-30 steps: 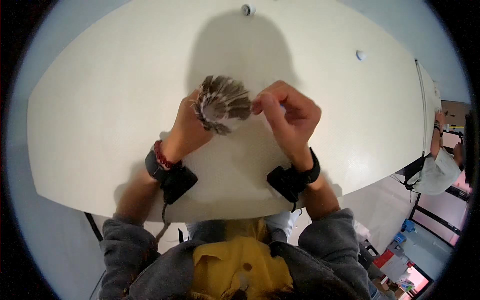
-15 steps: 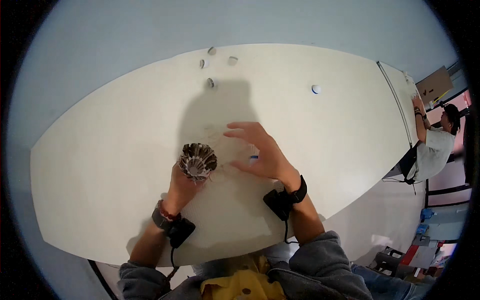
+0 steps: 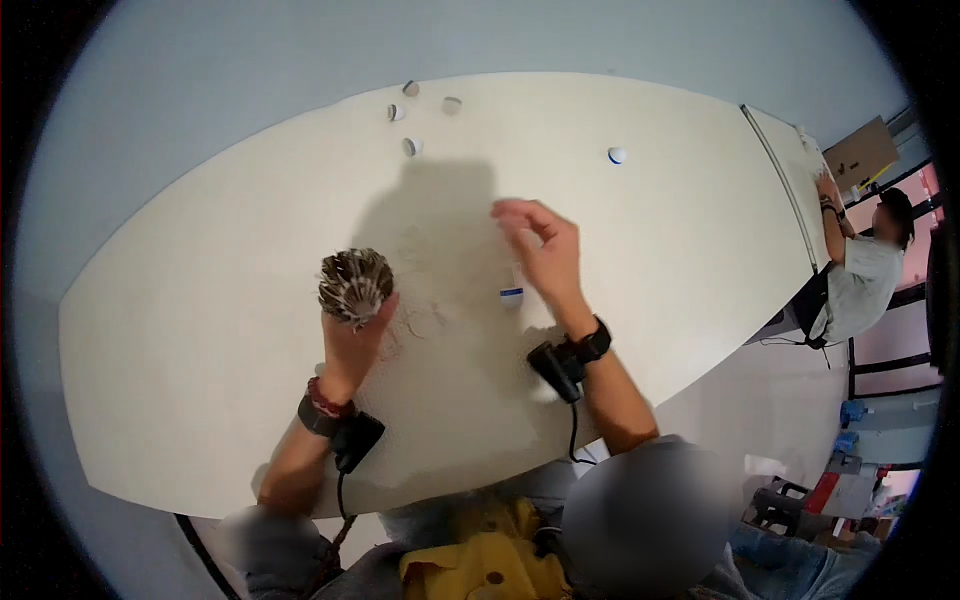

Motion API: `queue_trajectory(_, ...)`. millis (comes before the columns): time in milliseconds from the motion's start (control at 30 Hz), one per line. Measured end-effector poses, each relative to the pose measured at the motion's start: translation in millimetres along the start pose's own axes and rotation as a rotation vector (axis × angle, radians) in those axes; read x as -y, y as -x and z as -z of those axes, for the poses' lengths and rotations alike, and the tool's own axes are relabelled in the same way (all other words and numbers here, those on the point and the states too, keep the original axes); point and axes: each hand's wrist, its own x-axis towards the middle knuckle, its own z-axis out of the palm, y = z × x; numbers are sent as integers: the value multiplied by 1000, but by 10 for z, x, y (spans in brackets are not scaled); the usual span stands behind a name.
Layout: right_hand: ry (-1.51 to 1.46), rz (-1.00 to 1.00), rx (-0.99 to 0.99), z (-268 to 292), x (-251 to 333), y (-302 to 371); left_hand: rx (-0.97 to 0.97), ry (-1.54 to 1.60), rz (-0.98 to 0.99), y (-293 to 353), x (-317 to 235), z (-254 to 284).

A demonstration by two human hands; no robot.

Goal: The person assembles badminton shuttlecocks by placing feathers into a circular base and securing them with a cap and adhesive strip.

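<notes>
My left hand (image 3: 352, 345) is wrapped round a bundle of brown and white strips (image 3: 356, 285) that look like feathers, flared in a cone with its wide end up. To its right, above the table, my right hand (image 3: 543, 245) has its thumb and fingertips drawn together. Whatever lies between those tips, if anything, is too small to make out. Just below that hand, on the table (image 3: 200, 360), sits a small white piece with a blue band (image 3: 511, 293). Faint thin fibres (image 3: 425, 318) lie scattered beside the bundle.
Several small white pieces with grey bands (image 3: 412, 147) lie near the far edge. Another white piece with a blue band (image 3: 617, 156) is further right. At far right, a person in a light shirt (image 3: 872, 290) works beside a cardboard sheet (image 3: 862, 158).
My left hand has moved left and away from me with the bundle, which has tilted. My right hand has risen to the right, and its spread fingers have come together.
</notes>
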Motion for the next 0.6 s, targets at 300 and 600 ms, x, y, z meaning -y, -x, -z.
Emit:
queue_trajectory(300,607,-111,-208,2173,-1474,-1199,-214,225,152,-59,108,-60)
queue_trajectory(600,1176,-327,-133,2765,-2184,-1775,-102,-272,130,-108,33,-16)
